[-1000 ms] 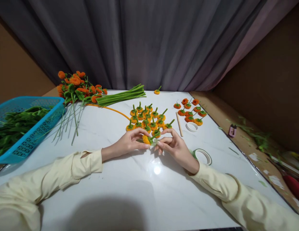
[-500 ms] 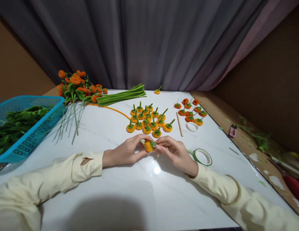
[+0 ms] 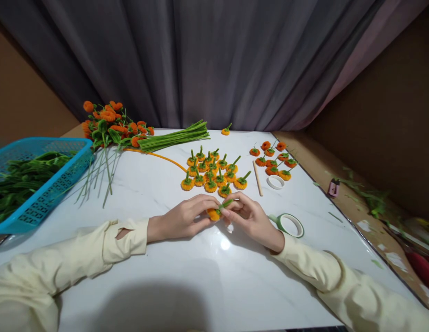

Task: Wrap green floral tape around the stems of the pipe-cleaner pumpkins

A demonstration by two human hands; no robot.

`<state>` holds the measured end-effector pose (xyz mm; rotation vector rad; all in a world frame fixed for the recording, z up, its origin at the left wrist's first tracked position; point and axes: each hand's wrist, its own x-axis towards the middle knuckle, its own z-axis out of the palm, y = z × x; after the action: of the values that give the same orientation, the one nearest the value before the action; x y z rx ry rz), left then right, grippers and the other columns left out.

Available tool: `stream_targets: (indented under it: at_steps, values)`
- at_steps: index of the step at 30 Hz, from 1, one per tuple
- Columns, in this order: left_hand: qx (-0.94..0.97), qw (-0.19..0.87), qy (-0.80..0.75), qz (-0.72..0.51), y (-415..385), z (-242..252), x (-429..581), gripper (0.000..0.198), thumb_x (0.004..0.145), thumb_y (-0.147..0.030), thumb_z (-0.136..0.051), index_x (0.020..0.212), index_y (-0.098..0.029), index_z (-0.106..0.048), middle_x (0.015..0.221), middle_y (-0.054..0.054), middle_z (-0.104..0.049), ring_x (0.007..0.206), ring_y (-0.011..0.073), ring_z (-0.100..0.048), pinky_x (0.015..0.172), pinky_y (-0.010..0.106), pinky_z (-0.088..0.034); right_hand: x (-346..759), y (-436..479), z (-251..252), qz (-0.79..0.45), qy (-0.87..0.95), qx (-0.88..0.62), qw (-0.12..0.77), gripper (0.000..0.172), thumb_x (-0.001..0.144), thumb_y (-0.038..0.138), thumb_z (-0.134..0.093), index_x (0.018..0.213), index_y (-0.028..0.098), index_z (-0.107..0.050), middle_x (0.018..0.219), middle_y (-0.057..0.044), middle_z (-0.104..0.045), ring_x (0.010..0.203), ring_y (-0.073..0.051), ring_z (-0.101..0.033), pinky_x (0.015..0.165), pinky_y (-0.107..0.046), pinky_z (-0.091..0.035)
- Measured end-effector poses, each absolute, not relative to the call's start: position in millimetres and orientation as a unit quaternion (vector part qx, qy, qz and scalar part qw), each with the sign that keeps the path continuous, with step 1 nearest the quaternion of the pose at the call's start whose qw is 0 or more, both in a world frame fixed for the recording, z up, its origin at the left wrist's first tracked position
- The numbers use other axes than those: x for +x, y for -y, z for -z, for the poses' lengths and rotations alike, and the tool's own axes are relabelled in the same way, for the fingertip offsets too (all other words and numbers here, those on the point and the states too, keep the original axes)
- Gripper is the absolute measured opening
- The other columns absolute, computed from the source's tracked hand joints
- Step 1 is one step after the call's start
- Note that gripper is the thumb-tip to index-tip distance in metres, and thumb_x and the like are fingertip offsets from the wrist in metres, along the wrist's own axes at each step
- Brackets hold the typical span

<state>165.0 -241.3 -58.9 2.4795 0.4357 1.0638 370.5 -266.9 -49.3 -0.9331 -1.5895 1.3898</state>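
At the centre of the frame, a yellow flower head (image 3: 213,215) is pinched between the thumb and fingers of the left hand (image 3: 185,217), which is nearly closed. Its green stem (image 3: 228,203) is held between the closely drawn fingertips of the right hand (image 3: 250,219); a pale scrap (image 3: 230,228) below these is too small to be identified with certainty. Just above the hands, upright-stemmed yellow flower heads (image 3: 210,186) are grouped on the white table (image 3: 159,286). Right of centre, a green tape roll (image 3: 301,227), a white ring (image 3: 275,188), a wooden stick (image 3: 257,179) and orange flower heads (image 3: 272,170) are laid out. At upper left, orange flowers (image 3: 108,116) and green stems (image 3: 176,137) are piled; at the left edge, green leaves (image 3: 31,175) are held in a blue basket (image 3: 44,203).
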Motion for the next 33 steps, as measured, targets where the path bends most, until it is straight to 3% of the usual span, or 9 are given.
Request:
stream_targets:
  at_steps: [11,22,33]
  values:
    - [0.883,0.218,-0.173,-0.377,243.4,60.8,164.5,0.037,0.082,-0.009,-0.056,0.116,-0.017,-0.046,0.103,0.011,-0.061,0.096,0.019,-0.059,0.083,0.032,-0.052,370.6,265.5,49.1,-0.523,0.651,-0.386,0.392,0.024,0.083,0.042,-0.061,0.085,0.019,-0.053,0.063,0.001,-0.061,0.055,-0.011,-0.057,0.055,-0.024,-0.047]
    - [0.891,0.191,-0.158,-0.381,243.3,58.7,165.1,0.035,0.081,-0.005,-0.053,0.114,-0.016,-0.045,0.098,0.01,-0.062,0.092,0.0183,-0.059,0.081,0.031,-0.051,374.2,265.6,45.9,-0.418,0.723,-0.397,0.379,0.017,0.085,0.036,-0.059,0.086,0.019,-0.059,0.073,-0.002,-0.066,0.059,-0.012,-0.06,0.056,-0.024,-0.048]
    - [0.905,0.15,-0.142,-0.372,242.0,61.4,164.1,0.03,0.086,-0.008,-0.052,0.114,-0.016,-0.047,0.101,0.013,-0.061,0.094,0.0196,-0.059,0.081,0.032,-0.052,373.0,265.8,45.9,-0.444,0.71,-0.391,0.382,0.016,0.085,0.034,-0.059,0.084,0.018,-0.058,0.067,-0.001,-0.064,0.057,-0.012,-0.06,0.055,-0.023,-0.048]
